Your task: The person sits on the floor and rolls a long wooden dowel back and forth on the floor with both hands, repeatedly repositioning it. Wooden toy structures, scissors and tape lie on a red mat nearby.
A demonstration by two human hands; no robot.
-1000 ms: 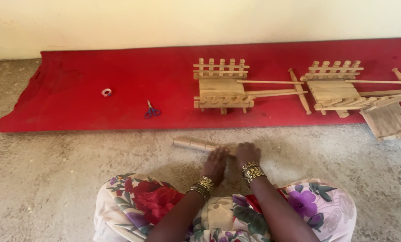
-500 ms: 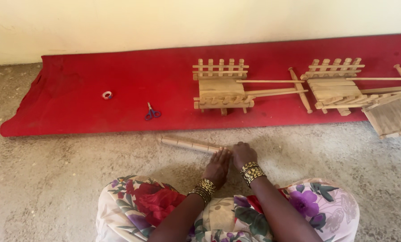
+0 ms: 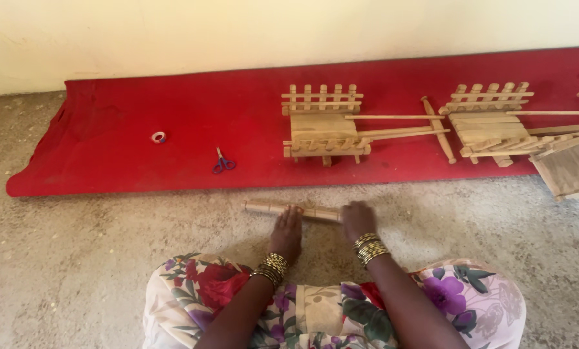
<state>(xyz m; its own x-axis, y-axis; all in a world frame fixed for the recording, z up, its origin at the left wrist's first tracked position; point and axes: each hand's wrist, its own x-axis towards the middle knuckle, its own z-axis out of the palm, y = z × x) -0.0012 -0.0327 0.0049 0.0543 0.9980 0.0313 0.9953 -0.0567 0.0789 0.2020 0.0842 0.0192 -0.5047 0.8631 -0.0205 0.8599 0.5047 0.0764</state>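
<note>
Rough concrete floor [image 3: 76, 271], red mat [image 3: 173, 123] along the wall. A pale wooden rod [image 3: 283, 209], slender, ringed with grooves, lies before the mat. Left hand [image 3: 287, 232] and right hand [image 3: 357, 220] rest flat on it, fingers extended, not clasped.

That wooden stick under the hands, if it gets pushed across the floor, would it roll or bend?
The wooden stick looks round and straight, so it would probably roll easily. It seems stiff, likely not bending. The rough floor may slow it, and both the left hand and right hand rest on it.
</note>
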